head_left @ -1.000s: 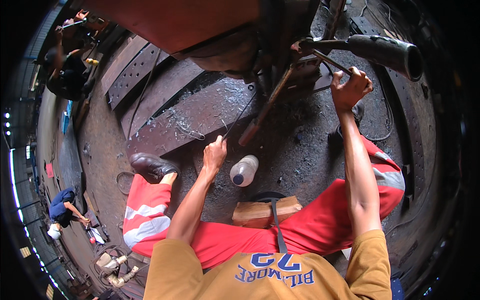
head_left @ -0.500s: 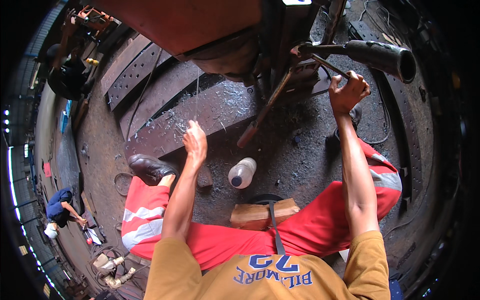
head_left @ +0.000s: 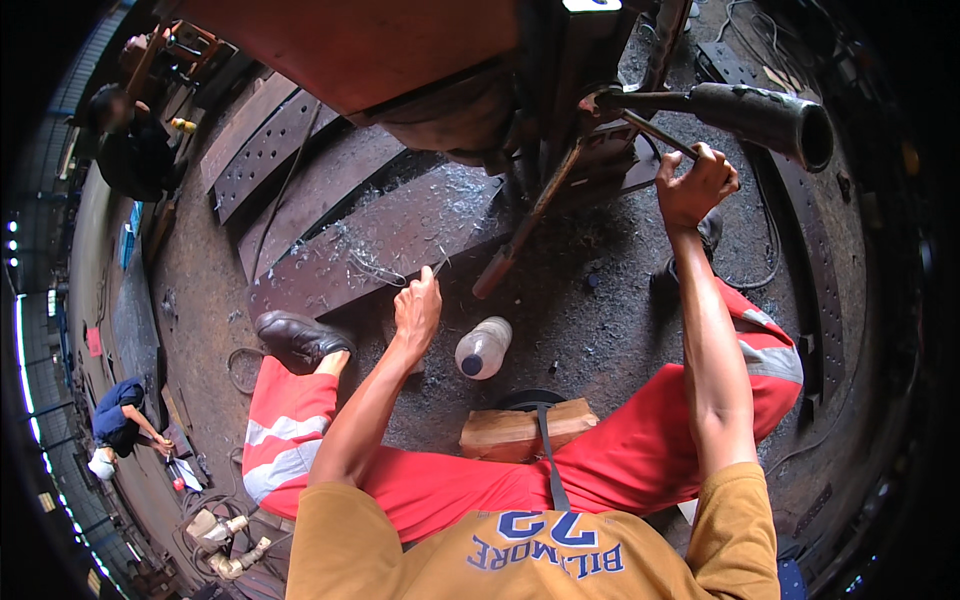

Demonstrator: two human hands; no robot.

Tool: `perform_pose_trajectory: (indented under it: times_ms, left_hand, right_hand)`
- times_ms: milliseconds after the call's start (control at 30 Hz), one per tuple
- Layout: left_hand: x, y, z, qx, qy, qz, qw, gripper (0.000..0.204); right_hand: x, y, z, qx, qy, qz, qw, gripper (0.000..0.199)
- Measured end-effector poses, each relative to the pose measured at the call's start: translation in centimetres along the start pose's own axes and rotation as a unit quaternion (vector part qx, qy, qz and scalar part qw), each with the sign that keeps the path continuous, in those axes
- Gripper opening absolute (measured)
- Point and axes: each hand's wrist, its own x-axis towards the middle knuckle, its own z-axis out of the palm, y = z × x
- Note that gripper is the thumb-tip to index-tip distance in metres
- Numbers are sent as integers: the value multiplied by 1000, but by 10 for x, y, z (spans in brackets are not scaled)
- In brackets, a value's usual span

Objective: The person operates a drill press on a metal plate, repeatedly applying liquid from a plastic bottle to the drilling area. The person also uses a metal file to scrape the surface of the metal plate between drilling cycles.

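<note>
My right hand (head_left: 697,186) is closed around the end of a thin metal lever (head_left: 660,133), which sticks out from the hub of a large rusty-red machine (head_left: 400,50). My left hand (head_left: 417,308) is in front of the machine, over the near edge of a steel plate (head_left: 385,235) strewn with shavings. Its fingers are pinched on a thin, bent metal shaving (head_left: 441,262) that pokes up past the fingertips. Just left of them, a looped shaving (head_left: 376,270) shows against the plate; whether it joins the held one I cannot tell.
A heavy pipe handle (head_left: 765,115) and a long bar (head_left: 530,220) also reach out from the machine. On the floor are a cloudy bottle (head_left: 485,348) and a wooden block (head_left: 527,430). Drilled plates (head_left: 270,155) lie to the left. Two people (head_left: 125,420) are at far left.
My left hand has moved right and slightly nearer. The long thin strand that rose from it toward the machine no longer shows. My right hand stays on the lever.
</note>
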Motion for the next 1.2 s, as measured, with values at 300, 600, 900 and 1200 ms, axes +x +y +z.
perform_pose_trajectory:
  times_ms: [300,600,900,1200]
  left_hand:
    - [17,-9,-30,-83,120,-181,973,30]
    - [-18,9,18,-144,-49,-52,987,27]
    - [10,17,57,-343,94,-210,911,46]
    - [11,-22,99,-683,-56,-445,577,38]
  right_hand:
    - [0,-1,0,5,2,2,1000,36]
    - [-1,-1,1,-1,-9,6,1000,37]
    - [-3,2,4,-6,-7,4,1000,36]
    - [-2,-3,5,-11,6,4,1000,33]
